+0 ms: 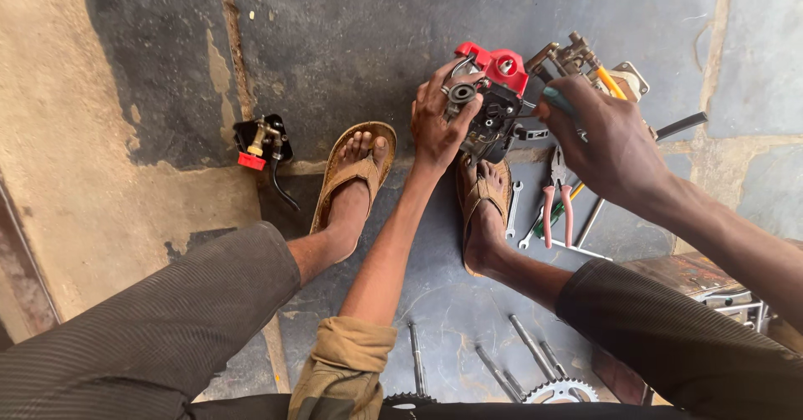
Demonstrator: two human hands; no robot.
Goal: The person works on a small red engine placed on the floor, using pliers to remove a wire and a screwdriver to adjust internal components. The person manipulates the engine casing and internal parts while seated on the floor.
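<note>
The engine point(493, 102), a small red-and-black block, sits on the dark stone floor point(351, 35) just past the toes of your right foot point(483, 211), with your hands on either side of it. Right behind it, touching or nearly so, is a brass pump point(577, 56) with a yellow-handled tool point(611, 81) lying against it. Beside your right foot lie red-handled pliers point(556, 202) and two spanners point(523, 215), close together and near the engine's base. Well off to the left, past your left foot point(351, 190), a small black part with a red cap point(259, 144) rests on the floor. Near your knees are several steel shafts point(502, 361) and a sprocket point(560, 391). A metal box point(694, 274) sits under your right forearm.

The engine stands roughly upright, leaning a little left; its long axis runs from the red cover at the top down to the black casing by your toes.

Your left hand point(439, 123) reaches straight out from a rolled sleeve, fingers spread and wrapped over the engine's left face, clamped on it beside a round black port. Your right hand point(606, 140) comes in from the right with the wrist bent, fingers closed around a teal-handled tool point(559, 98) whose tip meets the engine's right side.
</note>
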